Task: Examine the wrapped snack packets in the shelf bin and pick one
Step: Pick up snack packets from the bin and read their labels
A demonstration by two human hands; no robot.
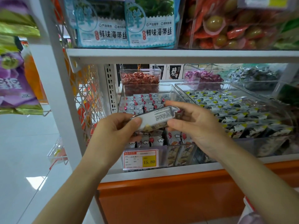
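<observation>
A wrapped snack packet (159, 116) with small printed text on its white back is held level in front of the shelf. My left hand (116, 128) grips its left end, thumb on top. My right hand (192, 125) pinches its right end between thumb and fingers. Just behind and below it stands a clear shelf bin (123, 94) filled with several small grey-and-red wrapped packets (144, 101). The hands hide the middle of the bin.
A price tag (140, 159) reading 15.80 hangs on the bin's front. To the right lies a larger clear bin (186, 94) of black-and-yellow packets. A shelf board (178, 54) runs overhead with seaweed bags above. An orange base panel (169, 199) is below, and a white wire rack (87, 97) stands left.
</observation>
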